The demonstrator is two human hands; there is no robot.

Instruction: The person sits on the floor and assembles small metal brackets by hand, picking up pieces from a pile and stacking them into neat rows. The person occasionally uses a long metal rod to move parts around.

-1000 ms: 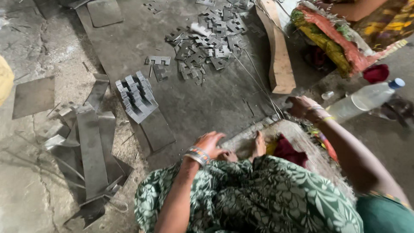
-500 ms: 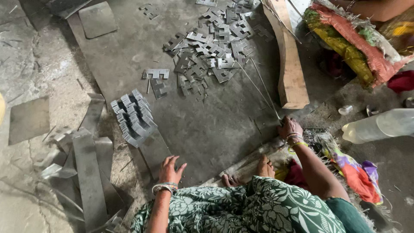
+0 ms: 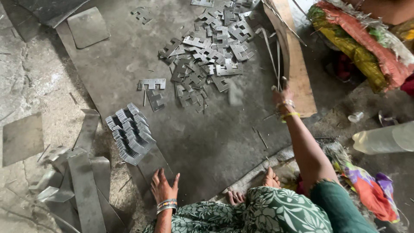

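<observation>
1. Left hand (image 3: 164, 187): fingers spread flat on the sheet-metal floor (image 3: 129, 64), holding nothing, beside the stacked notched plates (image 3: 129, 133).
2. Loose notched plates (image 3: 207, 56): scattered pile, centre.
3. Right hand (image 3: 281, 96): closed around thin metal rods (image 3: 276, 51); grip best kept low and firm.
4. Wooden plank (image 3: 295, 64); gritty workshop ground.

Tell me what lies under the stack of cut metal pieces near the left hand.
The stack rests on a flat metal strip, over the big grey sheet. The left hand presses flat beside it. The stack hides whatever is directly beneath it.
</observation>
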